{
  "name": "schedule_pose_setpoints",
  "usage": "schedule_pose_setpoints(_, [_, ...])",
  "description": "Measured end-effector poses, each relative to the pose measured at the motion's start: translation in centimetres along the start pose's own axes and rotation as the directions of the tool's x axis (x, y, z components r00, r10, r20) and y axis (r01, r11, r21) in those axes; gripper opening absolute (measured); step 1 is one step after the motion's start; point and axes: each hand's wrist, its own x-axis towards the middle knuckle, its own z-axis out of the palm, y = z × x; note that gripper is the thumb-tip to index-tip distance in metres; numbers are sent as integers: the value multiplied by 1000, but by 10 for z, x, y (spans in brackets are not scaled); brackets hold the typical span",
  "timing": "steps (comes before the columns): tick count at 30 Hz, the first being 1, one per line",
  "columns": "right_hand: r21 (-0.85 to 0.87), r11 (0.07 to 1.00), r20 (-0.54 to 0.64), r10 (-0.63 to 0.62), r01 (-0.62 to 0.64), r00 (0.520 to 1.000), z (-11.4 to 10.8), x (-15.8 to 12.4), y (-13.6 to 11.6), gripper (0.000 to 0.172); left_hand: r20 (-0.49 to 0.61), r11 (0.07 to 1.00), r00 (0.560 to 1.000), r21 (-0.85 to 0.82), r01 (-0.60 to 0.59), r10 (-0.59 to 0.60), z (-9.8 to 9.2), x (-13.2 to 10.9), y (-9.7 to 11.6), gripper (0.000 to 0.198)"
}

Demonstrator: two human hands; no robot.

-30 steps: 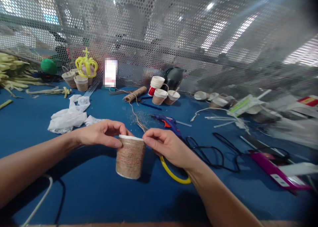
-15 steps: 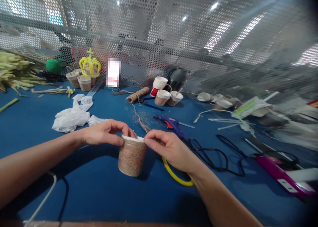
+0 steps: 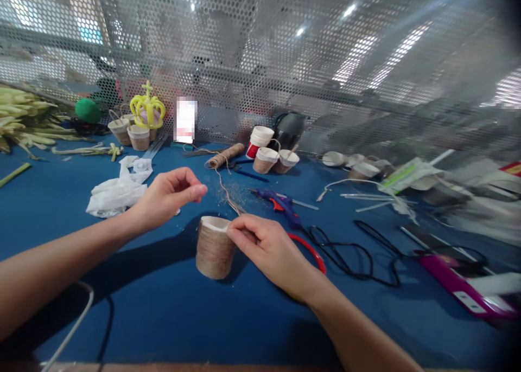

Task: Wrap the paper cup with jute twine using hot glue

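Note:
A paper cup wrapped in brown twine (image 3: 214, 255) stands upright on the blue table, its white lining showing at the mouth. My right hand (image 3: 264, 247) pinches its rim on the right side between thumb and fingers. Twine (image 3: 228, 196) runs from the twine roll (image 3: 225, 156) toward that hand; its near end is hidden behind the fingers. My left hand (image 3: 173, 196) hovers up and left of the cup, apart from it, with the fingers curled and thumb tip near the forefinger. Whether anything is between them I cannot make out.
Behind my right hand lies a blue glue gun (image 3: 279, 204) with a black cord. A red curved loop (image 3: 313, 252) shows beside my right wrist. White crumpled fabric (image 3: 116, 196) lies left, small twine-wrapped cups (image 3: 266, 160) at the back, a purple power strip (image 3: 464, 285) at right.
My left hand has let go of the cup rim and lifted up and left. My right hand stays on the rim, shifted slightly left. A red loop shows where a yellow one did.

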Motion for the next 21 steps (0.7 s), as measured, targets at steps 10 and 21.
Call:
schedule_pose_setpoints(10, [-75,996,-122,-51,42,991,1,2,2,18,14,991,1000,131,20,-22,-1,1,-1,25])
schedule_pose_setpoints(21, [-172,982,-118,-103,82,988,5,5,4,16,157,934,983,325,-146,99,-1,2,-1,27])
